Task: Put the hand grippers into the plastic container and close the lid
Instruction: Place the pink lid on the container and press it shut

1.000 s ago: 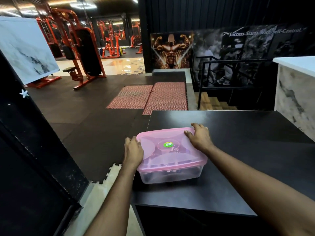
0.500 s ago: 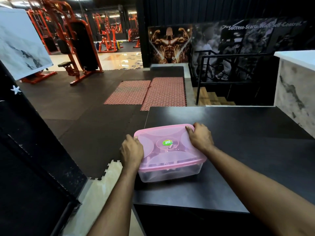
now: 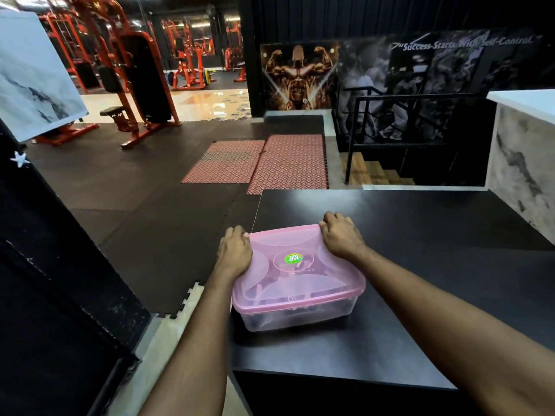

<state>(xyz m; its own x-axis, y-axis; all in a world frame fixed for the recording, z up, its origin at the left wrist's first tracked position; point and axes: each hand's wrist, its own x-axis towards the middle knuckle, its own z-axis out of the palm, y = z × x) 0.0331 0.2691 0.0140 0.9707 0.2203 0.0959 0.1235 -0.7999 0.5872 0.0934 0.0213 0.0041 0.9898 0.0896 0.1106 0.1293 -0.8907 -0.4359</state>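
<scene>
Both hands are pressing on the pink lid (image 3: 295,259): your left hand (image 3: 235,254) is lying flat over its far left corner, fingers curled over the edge, and your right hand (image 3: 341,237) is doing likewise at the far right corner. Between them the plastic container (image 3: 300,313) is sitting on the black table (image 3: 420,235), dark hand grippers (image 3: 282,300) showing dimly inside. You are closing it, I judge; next, be pressing the near edge down.
</scene>
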